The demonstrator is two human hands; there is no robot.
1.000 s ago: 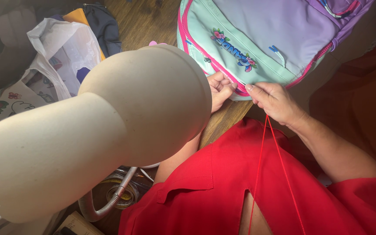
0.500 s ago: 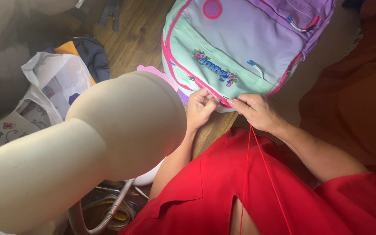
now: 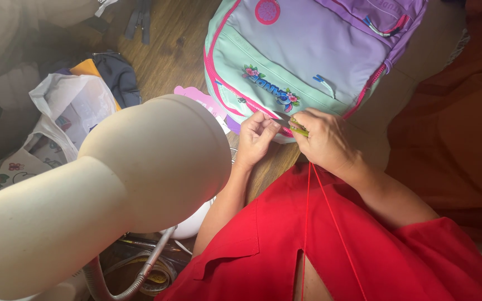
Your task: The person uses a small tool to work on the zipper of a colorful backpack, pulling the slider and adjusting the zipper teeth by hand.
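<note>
From the head view I look straight down on a mint and lilac backpack (image 3: 308,56) lying flat on a wooden table (image 3: 179,50), filling the frame from twelve to about two o'clock. Its pink-trimmed lower edge sits right at the centre, and that is where both hands meet.

My left hand (image 3: 256,139) is just left of centre, fingers curled in and pinching the pink edge of the backpack between thumb and fingertips. My right hand (image 3: 324,139) is just right of centre, touching the same edge, fingers closed around a small yellow-green tool (image 3: 298,129) whose tip pokes out toward the left hand. I cannot tell exactly what the tool is; it is too small. Two strands of red thread (image 3: 319,206) run from under the right hand down toward six o'clock, across a red garment (image 3: 364,251) that covers the bottom of the frame from five to seven o'clock.

A large beige lamp head (image 3: 140,167) looms out of focus from eight o'clock toward the centre, just beside the left forearm, with its grey flexible neck (image 3: 140,273) curling at seven o'clock. At nine to ten o'clock a white plastic bag (image 3: 71,108) lies well apart from the hands, with dark cloth (image 3: 115,75) behind it. Brownish-orange fabric (image 3: 453,128) fills three o'clock.
</note>
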